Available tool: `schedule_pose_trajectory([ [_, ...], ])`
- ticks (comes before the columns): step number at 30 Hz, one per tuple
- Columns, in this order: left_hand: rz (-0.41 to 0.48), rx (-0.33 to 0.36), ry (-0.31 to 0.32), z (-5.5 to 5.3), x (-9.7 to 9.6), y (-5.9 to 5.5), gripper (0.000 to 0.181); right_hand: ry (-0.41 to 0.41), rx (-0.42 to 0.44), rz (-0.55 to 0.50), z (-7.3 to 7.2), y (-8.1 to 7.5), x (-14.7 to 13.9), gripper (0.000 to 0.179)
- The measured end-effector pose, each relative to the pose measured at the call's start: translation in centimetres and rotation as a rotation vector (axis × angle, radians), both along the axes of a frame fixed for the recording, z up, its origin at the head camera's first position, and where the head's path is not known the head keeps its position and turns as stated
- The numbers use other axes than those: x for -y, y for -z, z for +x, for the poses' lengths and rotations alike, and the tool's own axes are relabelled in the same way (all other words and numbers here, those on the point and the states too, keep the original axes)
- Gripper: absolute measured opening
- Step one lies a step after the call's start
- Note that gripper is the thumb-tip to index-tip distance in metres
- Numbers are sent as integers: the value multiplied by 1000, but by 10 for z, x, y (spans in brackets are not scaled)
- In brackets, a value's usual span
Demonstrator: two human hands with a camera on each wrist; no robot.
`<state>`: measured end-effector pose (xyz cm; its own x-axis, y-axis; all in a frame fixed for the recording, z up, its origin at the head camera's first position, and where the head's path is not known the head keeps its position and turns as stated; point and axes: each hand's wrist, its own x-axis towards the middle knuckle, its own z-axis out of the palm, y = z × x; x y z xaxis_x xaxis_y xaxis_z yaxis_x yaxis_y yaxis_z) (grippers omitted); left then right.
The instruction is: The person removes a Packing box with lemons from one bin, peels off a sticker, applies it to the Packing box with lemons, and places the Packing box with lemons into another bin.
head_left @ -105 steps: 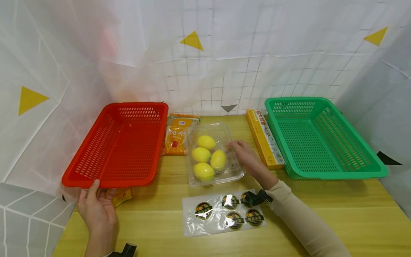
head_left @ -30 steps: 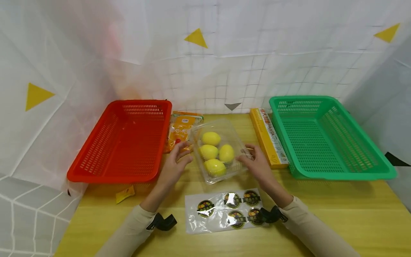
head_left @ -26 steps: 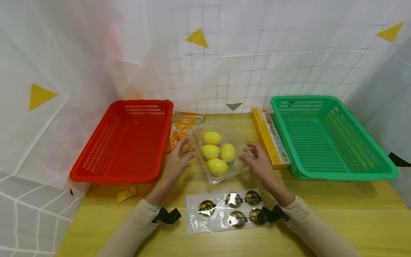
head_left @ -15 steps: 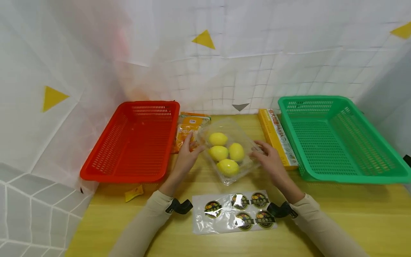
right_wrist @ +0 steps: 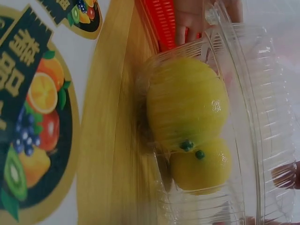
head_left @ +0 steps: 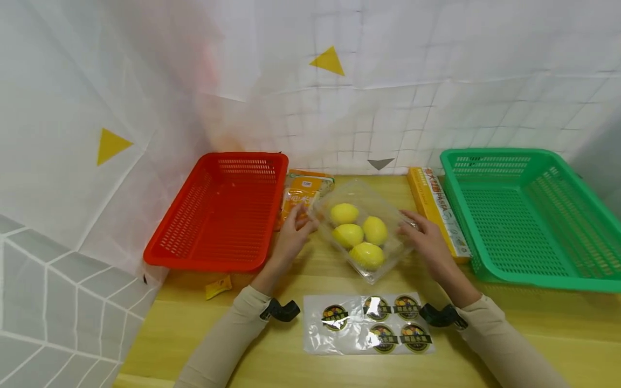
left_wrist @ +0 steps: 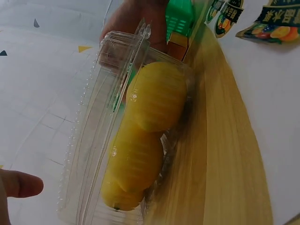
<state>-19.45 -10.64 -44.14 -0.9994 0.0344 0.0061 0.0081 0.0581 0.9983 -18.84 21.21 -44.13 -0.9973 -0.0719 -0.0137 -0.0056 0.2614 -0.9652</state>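
Note:
A clear plastic clamshell fruit box [head_left: 356, 194] with several lemons [head_left: 367, 256] inside stands turned at an angle mid-table, its lid down. My right hand [head_left: 429, 245] grips its right edge, thumb and fingers around the rim; in the left wrist view that hand shows behind the box's far end. At the opposite corner is my left hand [head_left: 289, 240], fingertips right at the rim and thumb [left_wrist: 26, 184] apart from the plastic. Through the wall, the right wrist view shows two lemons close up. In front lies a sheet of round fruit stickers [head_left: 349, 345].
A red basket [head_left: 208, 264] stands on the left, a green basket [head_left: 548, 277] on the right. An orange food packet [head_left: 296, 194] lies behind my left hand; a pasta box [head_left: 436, 207] leans along the green basket. A small yellow wrapper [head_left: 218, 287] is near the red basket's front.
My left hand has left the red basket's rim and come to the box's left corner. The box has turned, its near corner swinging right. The head view has shifted left.

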Motion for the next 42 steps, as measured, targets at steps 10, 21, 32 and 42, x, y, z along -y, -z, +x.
schedule_pose_trajectory([
  [10,15,7,13,5,-9,1,71,117,11,26,1,-1,-13,60],
  [21,31,-14,0,9,-12,4,56,209,60,53,2,-3,-16,78],
  [32,25,-4,-1,20,5,7,43,191,88,-3,13,-4,4,78],
  [42,-11,18,3,28,11,12,37,164,87,-12,11,0,3,78],
])
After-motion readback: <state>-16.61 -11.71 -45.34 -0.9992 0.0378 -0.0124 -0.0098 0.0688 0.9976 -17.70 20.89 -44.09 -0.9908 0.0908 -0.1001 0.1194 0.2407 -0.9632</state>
